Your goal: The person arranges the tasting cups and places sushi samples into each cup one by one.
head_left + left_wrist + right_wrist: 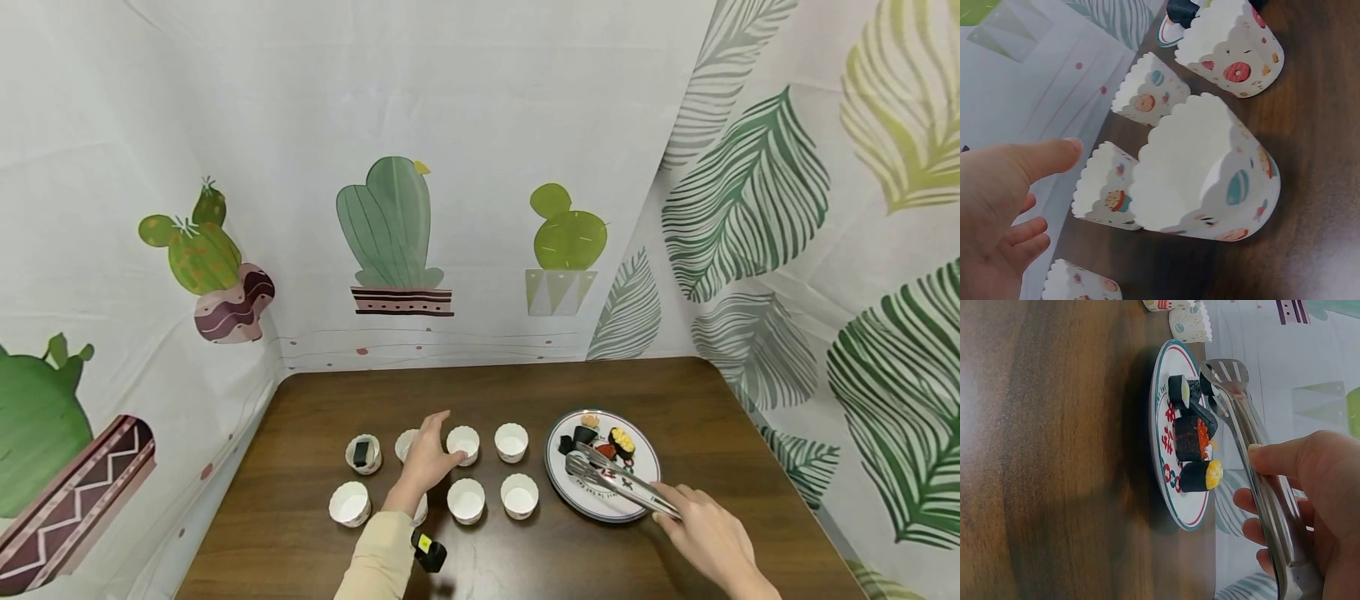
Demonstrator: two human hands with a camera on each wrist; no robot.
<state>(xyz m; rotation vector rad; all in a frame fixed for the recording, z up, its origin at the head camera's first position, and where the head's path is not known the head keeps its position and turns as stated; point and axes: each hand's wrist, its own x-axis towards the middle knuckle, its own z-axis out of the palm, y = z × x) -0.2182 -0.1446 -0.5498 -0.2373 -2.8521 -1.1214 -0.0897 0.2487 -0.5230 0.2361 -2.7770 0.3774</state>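
Note:
My left hand (427,458) is over the back row of white paper baking cups, thumb beside one cup (462,458). In the left wrist view its thumb is stretched out, with nothing held; a printed cup (1175,172) stands in front. My right hand (708,533) grips metal tongs (1257,469), thumb on one arm. The tong heads overlap the round plate (645,492) in the head view. On that plate lie sushi pieces: one with yellow topping (1204,475), one with orange roe (1191,439), a small cucumber roll (1179,392) and other dark pieces.
The cups stand in two rows left of the plate. In the back-left cup (377,454) sits a dark-wrapped sushi piece (362,453). A front-left cup (350,518) and front-right cup (519,510) stand on the brown table (585,558). A patterned cloth (480,208) hangs behind.

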